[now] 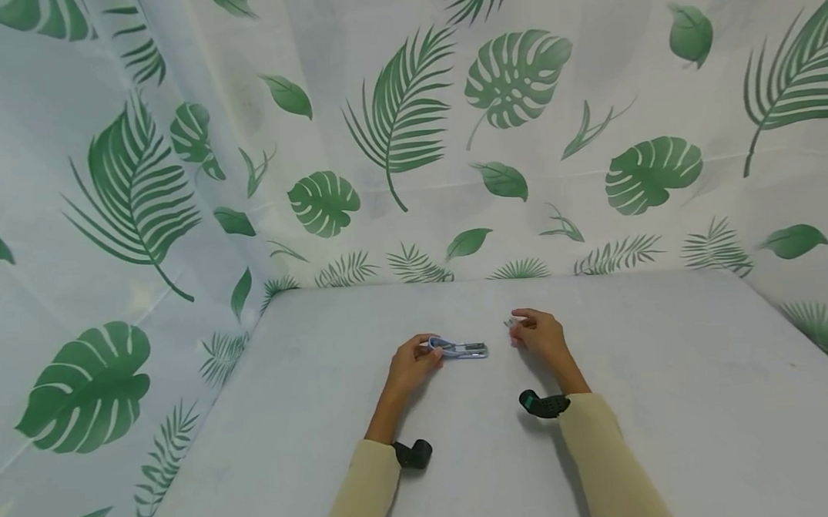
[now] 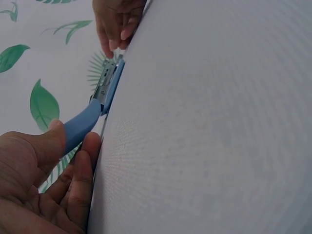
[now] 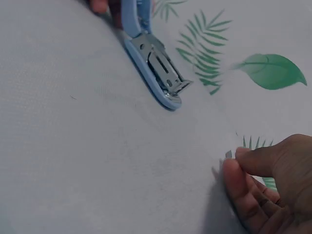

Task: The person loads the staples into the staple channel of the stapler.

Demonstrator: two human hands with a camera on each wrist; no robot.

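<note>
PASS: tabletop (image 1: 475,472) between sleeves (image 1: 363,488); gap right of stapler (image 3: 156,68) | BLOCK: stapler, wrist cameras (image 1: 414,454), leaf-print backdrop (image 1: 413,231) behind

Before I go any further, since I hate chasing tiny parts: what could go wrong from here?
Two risks, as I judge it. The small metallic-looking piece only just shows past the pinching thumb and finger of the right hand, so it could slip and drop. The stapler is opened up and the left hand holds it at one end only, so a push at the far end might make it swing.
</note>
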